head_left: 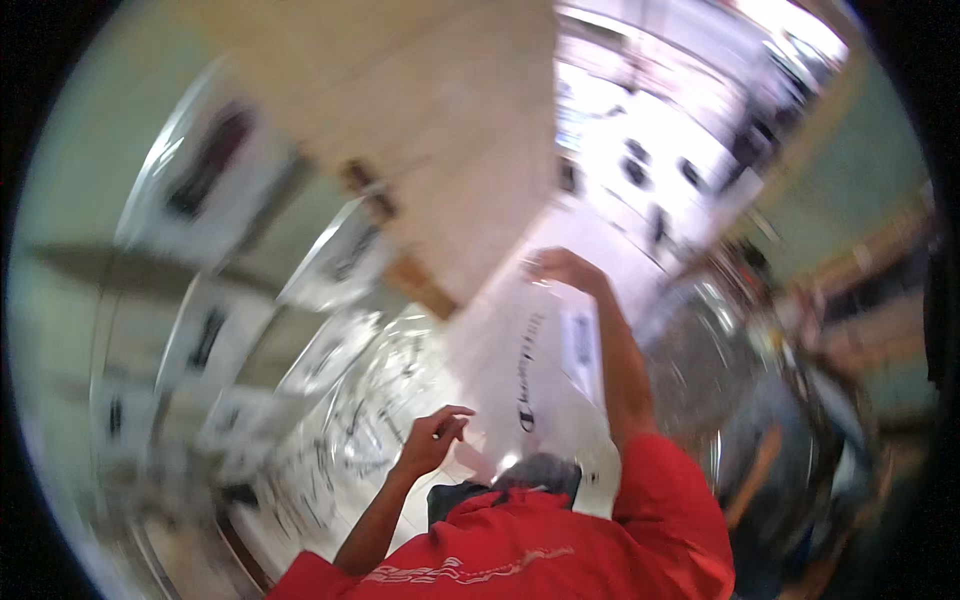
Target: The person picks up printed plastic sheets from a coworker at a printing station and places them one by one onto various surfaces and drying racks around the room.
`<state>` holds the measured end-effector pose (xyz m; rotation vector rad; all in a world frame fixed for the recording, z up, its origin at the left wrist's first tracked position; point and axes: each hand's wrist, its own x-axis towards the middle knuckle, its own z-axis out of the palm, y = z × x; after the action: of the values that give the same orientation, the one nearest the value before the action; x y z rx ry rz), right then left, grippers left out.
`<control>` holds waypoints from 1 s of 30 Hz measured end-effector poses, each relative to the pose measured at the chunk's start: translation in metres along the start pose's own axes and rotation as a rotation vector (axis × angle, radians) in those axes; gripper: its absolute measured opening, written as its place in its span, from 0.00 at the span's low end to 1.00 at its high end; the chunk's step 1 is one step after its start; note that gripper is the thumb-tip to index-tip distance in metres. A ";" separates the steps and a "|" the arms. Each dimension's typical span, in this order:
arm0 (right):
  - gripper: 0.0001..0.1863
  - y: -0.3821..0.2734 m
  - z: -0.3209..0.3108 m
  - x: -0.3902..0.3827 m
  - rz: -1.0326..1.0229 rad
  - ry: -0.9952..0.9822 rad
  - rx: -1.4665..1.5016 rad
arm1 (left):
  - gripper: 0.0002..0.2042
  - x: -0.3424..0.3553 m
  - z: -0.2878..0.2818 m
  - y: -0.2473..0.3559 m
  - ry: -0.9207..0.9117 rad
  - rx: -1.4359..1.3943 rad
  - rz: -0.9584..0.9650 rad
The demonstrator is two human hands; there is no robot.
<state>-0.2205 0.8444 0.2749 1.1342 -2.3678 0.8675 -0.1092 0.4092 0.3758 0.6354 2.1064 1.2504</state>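
My right hand (566, 268) is raised ahead of me, its fingers closed on the top edge of a translucent white plastic bag (497, 345). The bag hangs down toward my body, with dark lettering running along it and a white label (580, 340) near its right side. To the left of the bag and lower, my left hand (432, 442) is in the air with loosely bent fingers, apart from the bag. I see nothing held in it. A small dark spot shows by its fingers, too blurred to make out.
White printed packages (212, 170) in clear film line the wall on the left. Clear plastic-wrapped goods (365, 400) stand beside my left arm. A tan door-like panel (440, 110) rises ahead. Filled clear bags (705, 345) and a dark bundle (765, 440) crowd the right.
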 end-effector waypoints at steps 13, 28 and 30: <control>0.10 -0.204 0.052 0.284 0.635 0.070 0.565 | 0.10 -0.226 -0.102 -0.145 0.619 -0.193 -0.052; 0.09 -0.375 0.278 0.505 0.609 0.071 0.664 | 0.10 -0.434 -0.210 -0.239 1.831 -0.755 -0.081; 0.07 -0.375 0.304 0.517 0.520 0.117 0.746 | 0.08 -0.445 -0.229 -0.260 1.856 -0.686 -0.068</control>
<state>-0.2562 0.1683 0.4783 0.6321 -2.3165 2.0479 0.0177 -0.1391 0.3416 -1.4662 2.2837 2.8136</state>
